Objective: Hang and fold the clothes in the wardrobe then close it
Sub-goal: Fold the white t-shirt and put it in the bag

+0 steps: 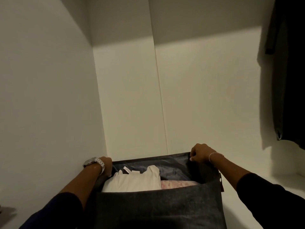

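Observation:
A dark grey fabric storage box (158,205) stands on the white wardrobe shelf (257,187), close to the left wall. Inside lie a folded white garment (137,179) and, to its right, a pink patterned cloth (178,184). My left hand (107,166), with a metal watch at the wrist, grips the box's left rim; its fingers are hidden inside the box. My right hand (200,152), with a thin bracelet, pinches the box's far right corner.
White wardrobe walls (49,96) enclose the space at left and behind. Dark clothes (290,71) hang at the upper right, their hems above the shelf. Bare shelf lies to the right of the box.

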